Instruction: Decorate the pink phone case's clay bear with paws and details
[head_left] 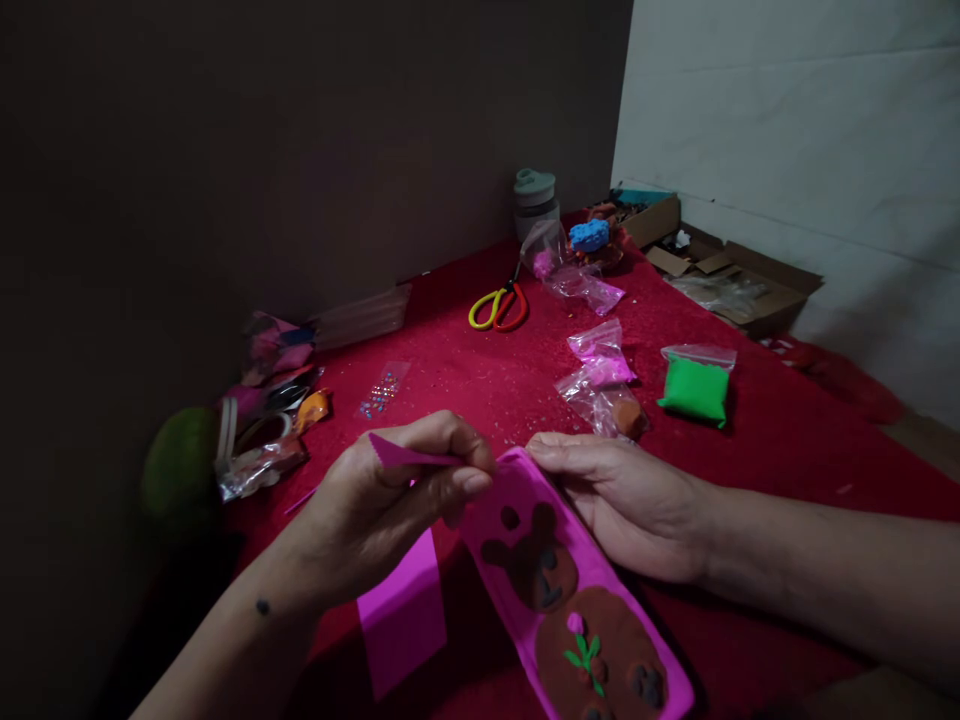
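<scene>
My left hand (420, 490) is closed on a pink plastic clay tool (394, 453) with a wide, toothed end, above the upper corner of a pink rectangular case (501, 620). The tool's far tip is hidden behind my fingers. My right hand (630, 500) grips the case's right edge, thumb on top, and the case is tilted. On its face lies a brown clay bear (547, 640) with dark grey facial features, and a pink clay flower (576, 623) with green leaves on its belly. A small brown dot (510, 517) sits beside the bear's ear.
A pink flat sheet (405, 625) lies left of the case on the red cloth. Beyond are a green clay bag (695, 388), pink clay bags (602, 355), red-yellow scissors (500, 308), a rhinestone sheet (382, 390) and a bottle (535, 200). Cardboard boxes (757, 280) stand back right.
</scene>
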